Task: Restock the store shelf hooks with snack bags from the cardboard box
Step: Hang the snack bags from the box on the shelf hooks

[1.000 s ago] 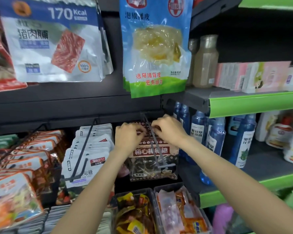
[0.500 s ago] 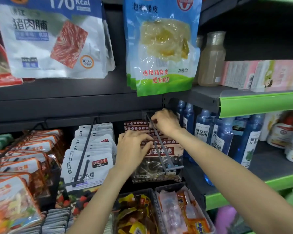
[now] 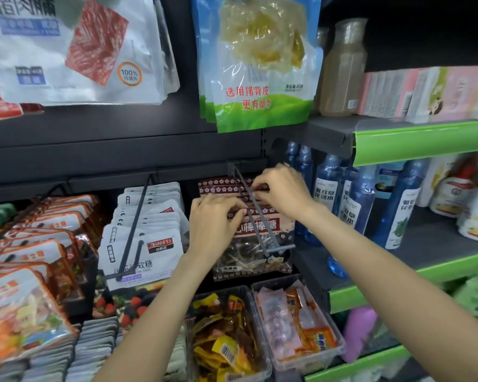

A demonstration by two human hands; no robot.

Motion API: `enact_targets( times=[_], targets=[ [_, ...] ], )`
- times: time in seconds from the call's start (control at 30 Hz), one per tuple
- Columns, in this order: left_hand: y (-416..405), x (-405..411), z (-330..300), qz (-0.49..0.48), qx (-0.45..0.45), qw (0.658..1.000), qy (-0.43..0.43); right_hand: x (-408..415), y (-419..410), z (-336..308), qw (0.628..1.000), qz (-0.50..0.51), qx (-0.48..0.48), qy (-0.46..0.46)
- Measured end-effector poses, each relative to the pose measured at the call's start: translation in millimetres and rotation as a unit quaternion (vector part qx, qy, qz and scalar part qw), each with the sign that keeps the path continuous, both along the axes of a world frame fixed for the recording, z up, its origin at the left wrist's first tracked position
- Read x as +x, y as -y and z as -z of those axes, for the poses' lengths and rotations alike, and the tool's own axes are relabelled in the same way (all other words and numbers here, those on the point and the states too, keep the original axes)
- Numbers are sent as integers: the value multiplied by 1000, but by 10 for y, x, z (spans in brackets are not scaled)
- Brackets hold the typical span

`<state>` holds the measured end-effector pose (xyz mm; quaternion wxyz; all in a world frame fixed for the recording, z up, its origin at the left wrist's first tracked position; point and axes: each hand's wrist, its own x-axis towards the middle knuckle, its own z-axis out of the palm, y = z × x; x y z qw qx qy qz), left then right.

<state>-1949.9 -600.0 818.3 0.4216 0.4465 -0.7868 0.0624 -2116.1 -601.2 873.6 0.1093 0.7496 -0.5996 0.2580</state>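
Observation:
Brown lollipop snack bags point(image 3: 255, 230) with flower-print tops hang in a row on a grey double-prong shelf hook point(image 3: 253, 209). My left hand point(image 3: 214, 224) pinches the top edge of the front bag just left of the prongs. My right hand point(image 3: 283, 190) pinches the top of a bag farther back, on the right side of the hook. The hook's end bar point(image 3: 279, 248) juts out in front of the front bag. The cardboard box is out of view.
White candy bags point(image 3: 144, 238) and orange bags point(image 3: 36, 244) hang on hooks to the left. Plastic bins of wrapped snacks point(image 3: 262, 329) sit below. Blue bottles point(image 3: 353, 199) stand on the green-edged shelf point(image 3: 422, 139) to the right. Large bags point(image 3: 260, 64) hang overhead.
My left hand has risen from the front of the bag to its top edge. The right hand has shifted slightly forward along the hook. The view has moved closer.

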Motion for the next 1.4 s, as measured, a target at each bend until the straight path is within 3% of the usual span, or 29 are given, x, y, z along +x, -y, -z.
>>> enact_targets(
  times=[0.47,0.63,0.77,0.97,1.1,1.2,1.4],
  targets=[
    [-62,-71,1,-28,-14,999,16,115,116,58,999,32,3,3],
    [-626,51,-125,-19,-37,999,33,35,-267,-132,992,-3,-4,123],
    [-1309,422,-234,10,3,1000,24,14,-842,-354,973,-95,23,211],
    [-1963,1268,-543,-71,-76,994,-19,331,-1393,-573,961,-226,-7,161],
    [-1640,1753,-810,-62,-36,996,-58,639,-1396,-582,969,-229,-6,89],
    [-1133,2046,-889,-52,1,997,49,930,-1248,-503,980,-192,32,32],
    [-232,2247,-805,-45,80,962,257,1446,-769,-275,991,-113,60,32]
  ],
)
